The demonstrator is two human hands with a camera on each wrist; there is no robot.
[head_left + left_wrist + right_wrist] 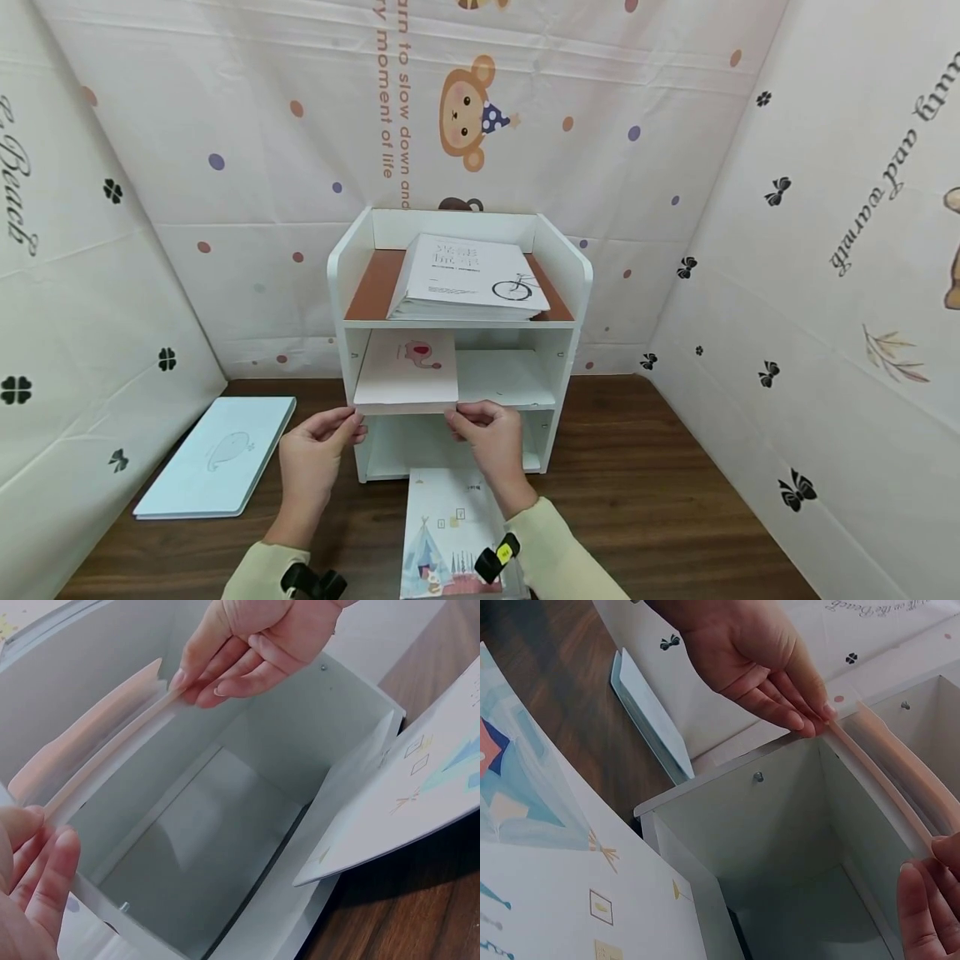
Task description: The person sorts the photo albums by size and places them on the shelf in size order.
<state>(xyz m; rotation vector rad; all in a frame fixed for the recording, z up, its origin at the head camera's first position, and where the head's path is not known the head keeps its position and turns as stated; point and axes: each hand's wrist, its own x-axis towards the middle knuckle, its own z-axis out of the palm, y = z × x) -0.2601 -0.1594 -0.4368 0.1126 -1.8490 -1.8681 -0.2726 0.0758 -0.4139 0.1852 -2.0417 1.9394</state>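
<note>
A pale pink notebook (pixel 405 367) with a small red-and-pink animal drawing lies on the left part of the middle shelf of a white desk rack (pixel 566 400). My left hand (pixel 318 458) pinches its front left corner between thumb and fingers. At the front right corner, my right hand (pixel 491 442) pinches it in the same way. Both wrist views show the notebook's long edge (pixel 112 754) spanning the two hands, with the rack's lower compartment (pixel 780 847) beneath. Below the right hand is a white notebook with a tent picture (pixel 450 533).
On the rack's brown top shelf sits a stack of white notebooks (pixel 472 275) with a bicycle drawing. A light blue notebook (pixel 217 458) with a whale outline lies at the left on the wooden table (pixel 645 500). Printed cloth walls (pixel 262 208) surround the table.
</note>
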